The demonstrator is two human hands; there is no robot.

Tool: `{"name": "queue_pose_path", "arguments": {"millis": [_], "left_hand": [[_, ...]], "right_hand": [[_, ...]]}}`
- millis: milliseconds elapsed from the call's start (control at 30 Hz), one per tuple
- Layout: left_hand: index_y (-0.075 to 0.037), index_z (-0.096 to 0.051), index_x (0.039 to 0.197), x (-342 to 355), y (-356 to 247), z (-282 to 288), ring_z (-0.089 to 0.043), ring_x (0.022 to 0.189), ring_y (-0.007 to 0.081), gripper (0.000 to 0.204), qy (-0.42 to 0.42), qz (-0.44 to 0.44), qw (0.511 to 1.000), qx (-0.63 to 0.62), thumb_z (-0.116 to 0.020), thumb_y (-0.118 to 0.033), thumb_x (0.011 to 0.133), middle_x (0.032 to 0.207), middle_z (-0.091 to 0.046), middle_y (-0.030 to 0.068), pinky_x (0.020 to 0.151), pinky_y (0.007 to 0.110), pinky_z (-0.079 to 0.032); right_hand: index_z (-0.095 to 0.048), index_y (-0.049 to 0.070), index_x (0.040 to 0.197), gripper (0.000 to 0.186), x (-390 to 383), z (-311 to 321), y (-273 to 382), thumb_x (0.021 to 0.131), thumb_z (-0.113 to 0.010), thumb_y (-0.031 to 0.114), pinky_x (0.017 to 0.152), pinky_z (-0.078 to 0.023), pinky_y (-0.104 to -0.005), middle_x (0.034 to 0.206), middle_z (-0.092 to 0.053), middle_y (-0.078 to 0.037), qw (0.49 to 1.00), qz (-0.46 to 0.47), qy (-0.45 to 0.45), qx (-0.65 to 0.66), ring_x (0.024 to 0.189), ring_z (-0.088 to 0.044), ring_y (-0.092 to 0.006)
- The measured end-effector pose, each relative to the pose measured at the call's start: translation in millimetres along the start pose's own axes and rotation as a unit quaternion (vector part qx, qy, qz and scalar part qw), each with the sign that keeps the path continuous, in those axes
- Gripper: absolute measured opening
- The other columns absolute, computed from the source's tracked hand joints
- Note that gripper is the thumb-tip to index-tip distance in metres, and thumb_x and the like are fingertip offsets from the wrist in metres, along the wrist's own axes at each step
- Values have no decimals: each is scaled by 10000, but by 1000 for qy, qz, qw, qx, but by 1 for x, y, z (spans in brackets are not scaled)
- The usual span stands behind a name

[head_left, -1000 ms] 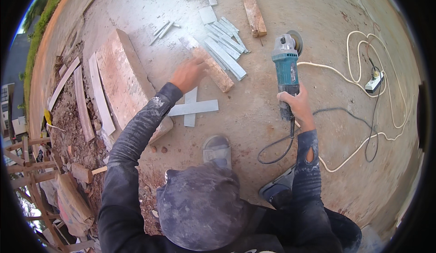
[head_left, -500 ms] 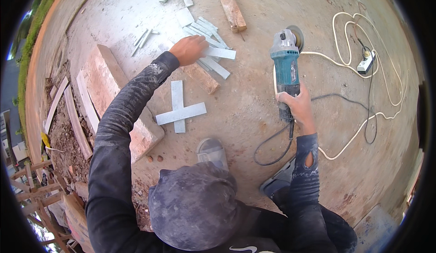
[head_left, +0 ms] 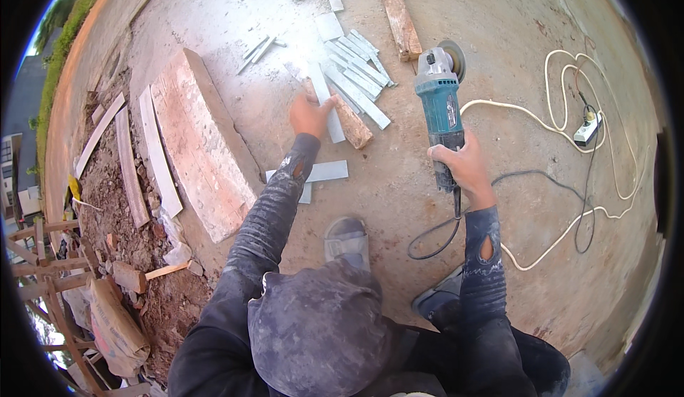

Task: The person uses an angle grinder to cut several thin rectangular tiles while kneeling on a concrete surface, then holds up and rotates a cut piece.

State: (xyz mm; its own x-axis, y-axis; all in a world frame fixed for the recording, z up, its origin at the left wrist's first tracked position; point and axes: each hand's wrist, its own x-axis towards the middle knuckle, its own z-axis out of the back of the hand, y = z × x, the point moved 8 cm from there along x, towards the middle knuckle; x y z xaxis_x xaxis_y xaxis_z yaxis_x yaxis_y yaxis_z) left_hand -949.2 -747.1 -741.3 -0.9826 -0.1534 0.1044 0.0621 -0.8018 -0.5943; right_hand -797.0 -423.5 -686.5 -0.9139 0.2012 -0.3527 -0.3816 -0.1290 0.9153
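My right hand [head_left: 463,165] is wrapped round the rear body of a teal and black angle grinder [head_left: 439,105], held with its disc [head_left: 453,60] pointing away from me. Between the thumb and fingers of my left hand [head_left: 311,115] is a pale grey tile strip [head_left: 326,98], lying lengthwise away from me over a short wooden block [head_left: 353,127]. Beyond and to the right lie several more cut strips [head_left: 360,62] in a loose pile. Nearer me, two crossed strips [head_left: 328,170] rest on the ground, partly covered by my left forearm.
A thick stone-like slab [head_left: 203,147] lies left, with long thin boards [head_left: 161,155] beside it. A wooden beam [head_left: 399,16] stretches out ahead. To the right, a white cable [head_left: 524,108] loops round a power strip [head_left: 588,127]. Small offcuts [head_left: 256,51] lie in pale dust.
My left hand has drawn back from the pile with a strip and turned it to point away from me. The grinder stays in my right hand. The whole view has shifted slightly.
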Motion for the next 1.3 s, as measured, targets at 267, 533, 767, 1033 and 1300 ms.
{"name": "queue_pose_path", "arguments": {"millis": [267, 533, 767, 1033, 1300], "left_hand": [[52, -594, 983, -27, 31, -28, -705, 692, 229, 289, 95, 226, 924, -292, -774, -97, 812, 884, -666, 184, 485, 327, -581], [43, -539, 1074, -25, 25, -34, -707, 663, 246, 301, 116, 238, 912, -313, -713, -40, 844, 888, -667, 191, 512, 305, -592], [44, -494, 1184, -35, 3, -29, -691, 595, 217, 395, 82, 207, 930, -292, -682, -3, 840, 815, -671, 174, 505, 294, -581], [-13, -364, 1452, -37, -7, -34, -684, 634, 202, 652, 121, 194, 902, -367, -655, 27, 871, 819, -666, 148, 560, 303, -608], [-47, -446, 1454, -32, -1, -37, -665, 587, 154, 630, 167, 130, 946, -247, -681, -79, 871, 741, -675, 81, 523, 291, -537]], "right_hand": [[-585, -15, 1120, 527, 2, -27, 12, 679, -755, 218, 774, -503, -308, 934, -644, -76, 999, 21, 33, 5, 828, -614, -165], [-601, -10, 1067, 472, 2, -28, 17, 677, -748, 212, 733, -492, -302, 892, -622, -58, 998, 46, 41, 14, 788, -587, -151], [-600, -11, 1060, 474, 6, -29, 8, 673, -746, 220, 742, -497, -313, 901, -632, -70, 999, 26, 37, 12, 798, -597, -163], [-587, -25, 1091, 521, 17, -45, 16, 664, -733, 235, 792, -501, -336, 947, -648, -132, 996, 53, 53, -45, 858, -629, -227], [-544, -48, 1126, 602, 47, -113, 24, 649, -721, 274, 747, -520, -400, 911, -664, -208, 985, 45, 67, -152, 832, -662, -340]]}}
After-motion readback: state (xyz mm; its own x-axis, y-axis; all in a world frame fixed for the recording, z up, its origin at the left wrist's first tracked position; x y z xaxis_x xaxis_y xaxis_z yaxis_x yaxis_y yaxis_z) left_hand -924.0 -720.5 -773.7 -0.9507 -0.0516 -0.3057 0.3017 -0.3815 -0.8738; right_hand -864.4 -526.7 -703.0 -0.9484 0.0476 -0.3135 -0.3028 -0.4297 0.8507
